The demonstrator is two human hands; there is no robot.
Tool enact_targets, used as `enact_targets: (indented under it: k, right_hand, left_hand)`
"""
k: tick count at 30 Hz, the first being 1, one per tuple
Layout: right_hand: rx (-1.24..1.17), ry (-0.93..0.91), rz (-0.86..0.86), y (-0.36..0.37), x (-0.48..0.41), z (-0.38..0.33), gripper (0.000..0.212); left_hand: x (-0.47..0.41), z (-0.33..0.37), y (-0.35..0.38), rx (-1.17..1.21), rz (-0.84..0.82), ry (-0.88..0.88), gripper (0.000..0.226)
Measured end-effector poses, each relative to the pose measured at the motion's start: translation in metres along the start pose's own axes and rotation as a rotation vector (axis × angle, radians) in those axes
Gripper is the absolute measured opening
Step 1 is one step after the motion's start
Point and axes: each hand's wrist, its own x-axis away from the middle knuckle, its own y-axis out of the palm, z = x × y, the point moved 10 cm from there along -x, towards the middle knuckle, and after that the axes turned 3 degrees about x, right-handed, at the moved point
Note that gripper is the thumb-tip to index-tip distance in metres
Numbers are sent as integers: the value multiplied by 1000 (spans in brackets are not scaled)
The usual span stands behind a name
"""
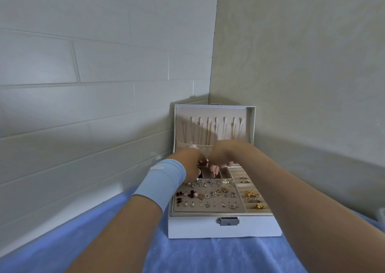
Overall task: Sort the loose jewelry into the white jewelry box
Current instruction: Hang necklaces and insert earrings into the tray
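The white jewelry box (224, 230) stands open on a blue cloth, its lid upright against the wall corner. Thin necklaces (208, 132) hang on hooks inside the lid. Many earrings (205, 194) sit pinned on the beige panel at the front left, and gold rings (252, 195) lie in the ring rolls at the right. My left hand (190, 161), with a light blue wristband, and my right hand (223, 155) meet over the box's back compartments, fingers curled together. What they pinch is too small and blurred to see.
The blue cloth (198, 256) covers the surface in front of the box. A pale panelled wall (83, 85) runs along the left and a plain wall (302, 64) stands behind and right. A small white object (382, 215) shows at the right edge.
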Motion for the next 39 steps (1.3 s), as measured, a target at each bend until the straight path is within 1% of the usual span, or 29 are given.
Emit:
enact_targets:
  k: [4, 13, 15, 18, 19, 21, 26, 29, 31, 33, 35, 37, 39]
  right_hand:
    - [45, 0, 3, 4, -3, -2, 26]
    - [141, -58, 87, 0, -3, -13, 33]
    - [149, -46, 88, 0, -6, -11, 30]
    - [153, -49, 88, 2, -11, -8, 15]
    - [146, -48, 104, 1, -12, -5, 13]
    - [104, -33, 146, -3, -12, 1, 23]
    - [-49, -68, 138, -8, 6, 9, 28]
    - [-171, -52, 245, -18, 7, 20, 27]
    - [-145, -24, 298, -20, 0, 25, 29]
    - [-78, -3, 271, -13, -6, 24, 30]
    - [-39, -10, 245, -6, -6, 19, 24]
    - [-10, -39, 270, -5, -6, 14, 17]
    - [2, -28, 293, -3, -5, 14, 20]
  left_hand:
    - [2, 2, 0, 16, 13, 7, 47]
    - [1, 0, 4, 31, 0, -3, 45]
    - [1, -1, 4, 38, -8, -9, 45]
    - [1, -1, 4, 42, -16, -5, 43]
    - [2, 0, 5, 43, -19, -4, 42]
    - [2, 0, 4, 40, -13, -5, 40]
    - [2, -2, 5, 21, -23, -26, 35]
    - [2, -4, 4, 55, -17, -40, 40]
    - [2, -3, 4, 71, -18, -46, 48]
    - [4, -1, 4, 60, -18, -38, 52]
    - [4, 1, 6, 48, -38, -28, 55]
    - [4, 5, 8, 6, -65, -8, 56]
    - [5, 9, 10, -56, -86, 20, 56]
